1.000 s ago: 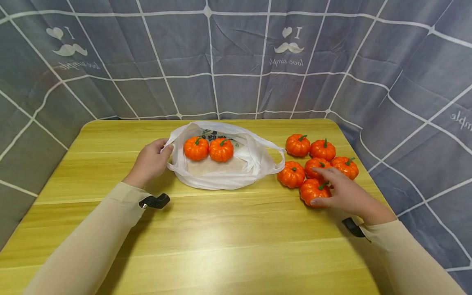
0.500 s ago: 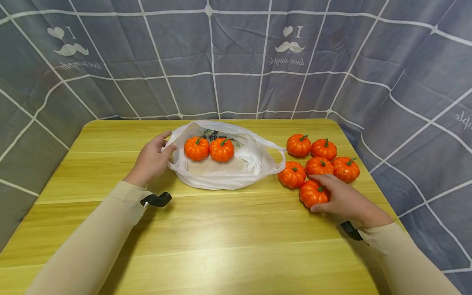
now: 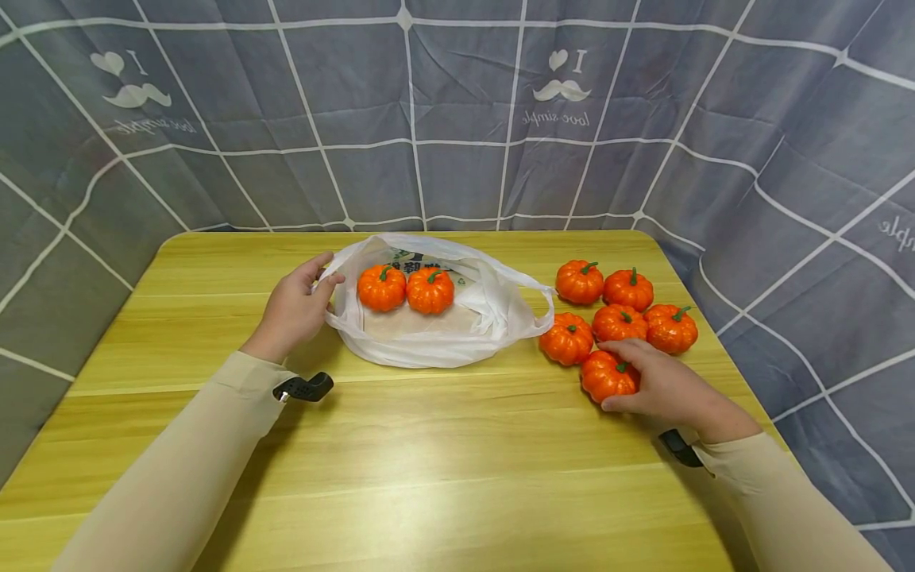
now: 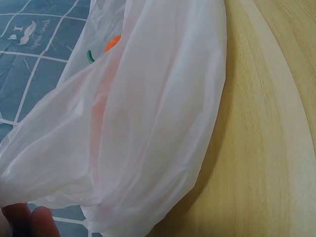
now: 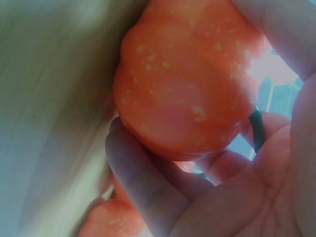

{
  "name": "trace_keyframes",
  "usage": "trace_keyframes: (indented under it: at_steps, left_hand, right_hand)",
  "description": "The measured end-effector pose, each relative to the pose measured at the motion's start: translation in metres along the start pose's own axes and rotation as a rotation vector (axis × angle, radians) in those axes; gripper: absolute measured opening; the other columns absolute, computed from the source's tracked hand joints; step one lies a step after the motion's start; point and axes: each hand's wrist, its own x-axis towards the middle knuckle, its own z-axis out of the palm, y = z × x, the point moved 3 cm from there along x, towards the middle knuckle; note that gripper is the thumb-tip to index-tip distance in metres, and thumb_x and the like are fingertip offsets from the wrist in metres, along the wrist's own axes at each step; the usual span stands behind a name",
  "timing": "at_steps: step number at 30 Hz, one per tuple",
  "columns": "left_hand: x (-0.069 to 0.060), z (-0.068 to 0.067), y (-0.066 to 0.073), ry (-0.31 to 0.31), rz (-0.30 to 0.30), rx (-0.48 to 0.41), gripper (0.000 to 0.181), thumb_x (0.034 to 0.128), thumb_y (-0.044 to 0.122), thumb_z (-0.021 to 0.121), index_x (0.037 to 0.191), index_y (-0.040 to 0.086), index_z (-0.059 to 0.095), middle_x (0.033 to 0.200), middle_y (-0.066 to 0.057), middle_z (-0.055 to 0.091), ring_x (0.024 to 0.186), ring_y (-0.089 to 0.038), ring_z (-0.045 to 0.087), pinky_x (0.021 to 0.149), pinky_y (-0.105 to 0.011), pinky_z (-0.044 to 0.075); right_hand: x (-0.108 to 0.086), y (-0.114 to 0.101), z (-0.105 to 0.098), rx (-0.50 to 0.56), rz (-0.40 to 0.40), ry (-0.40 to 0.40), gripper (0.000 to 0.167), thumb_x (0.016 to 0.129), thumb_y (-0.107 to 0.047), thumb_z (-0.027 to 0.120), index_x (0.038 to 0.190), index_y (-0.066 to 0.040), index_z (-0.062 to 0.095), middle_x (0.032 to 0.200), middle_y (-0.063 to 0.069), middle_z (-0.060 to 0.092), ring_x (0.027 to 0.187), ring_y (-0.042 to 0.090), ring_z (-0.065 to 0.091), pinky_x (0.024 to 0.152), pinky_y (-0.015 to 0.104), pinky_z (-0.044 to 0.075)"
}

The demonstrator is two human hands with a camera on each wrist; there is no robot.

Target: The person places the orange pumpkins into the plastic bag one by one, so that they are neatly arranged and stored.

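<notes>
A white plastic bag (image 3: 422,352) lies with its mouth spread wide, and two small orange pumpkins, one on the left (image 3: 382,287) and one on the right (image 3: 430,291), rest inside it. My left hand (image 3: 289,311) pinches the bag's left handle. In the left wrist view the bag (image 4: 158,98) hides most of that hand. At the right, my right hand (image 3: 668,391) curls its fingers and thumb round the nearest pumpkin (image 3: 608,377) of a group. In the right wrist view this speckled pumpkin (image 5: 182,84) sits between fingers and thumb, close to the table.
Several more pumpkins stand close together beyond the gripped one, among them a middle pumpkin (image 3: 619,322) and a left one (image 3: 566,339) by the bag's right handle. The wooden table (image 3: 429,461) is bounded at the back and right by a grey checked curtain (image 3: 457,95).
My right hand has lowered slightly and closed its fingers round the nearest pumpkin, which has barely shifted. My left hand stays at the bag's left handle, its fingers slightly moved.
</notes>
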Motion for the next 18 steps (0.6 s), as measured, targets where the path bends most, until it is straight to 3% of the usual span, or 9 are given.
trace_keyframes:
  at_steps: [12, 18]
  left_hand:
    - [-0.001, 0.001, 0.002, 0.001, 0.005, -0.014, 0.061, 0.1114, 0.041, 0.049, 0.164, 0.012, 0.037, 0.144, -0.018, 0.060, 0.083, -0.023, 0.063, 0.059, -0.022, 0.049]
    - [-0.001, 0.000, 0.002, 0.000, 0.002, -0.016, 0.060, 0.1116, 0.039, 0.049, 0.164, 0.013, 0.038, 0.148, -0.017, 0.058, 0.084, -0.024, 0.063, 0.059, -0.022, 0.048]
  right_hand:
    - [-0.001, -0.012, -0.020, -0.028, -0.053, 0.097, 0.081, 0.077, -0.033, 0.094, 0.144, -0.004, 0.058, 0.138, 0.022, 0.062, 0.127, 0.043, 0.058, 0.105, 0.063, 0.047]
    - [0.003, -0.026, -0.033, -0.025, -0.111, 0.162, 0.078, 0.077, -0.031, 0.095, 0.142, -0.007, 0.058, 0.137, 0.019, 0.061, 0.117, 0.035, 0.060, 0.095, 0.057, 0.054]
